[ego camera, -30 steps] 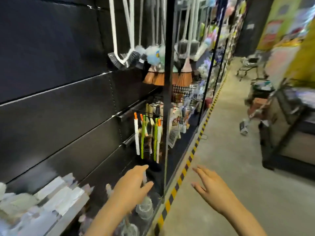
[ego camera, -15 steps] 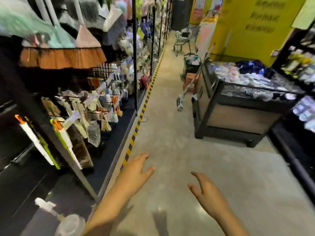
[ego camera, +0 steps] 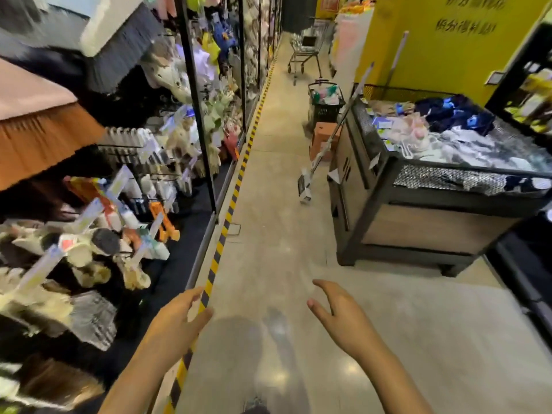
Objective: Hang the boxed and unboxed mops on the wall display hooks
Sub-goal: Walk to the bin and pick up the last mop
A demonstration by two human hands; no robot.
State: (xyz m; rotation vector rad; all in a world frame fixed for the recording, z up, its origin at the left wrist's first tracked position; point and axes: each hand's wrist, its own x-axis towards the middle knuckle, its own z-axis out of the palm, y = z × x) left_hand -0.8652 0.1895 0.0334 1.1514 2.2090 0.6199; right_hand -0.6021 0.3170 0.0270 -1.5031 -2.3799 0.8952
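In the head view, down the aisle, a boxed mop is seen leaning against the merchandise bin, its box end on the floor. The fetching step is judged to be in hand; next, the mop must be reached and grasped. The left hand and right hand are held out empty, fingers loosely spread. The display hooks appear blurred.

Your left hand and right hand hang empty, fingers spread, over the aisle floor. A boxed mop leans against the bin ahead. Brushes crowd the wall display at left.
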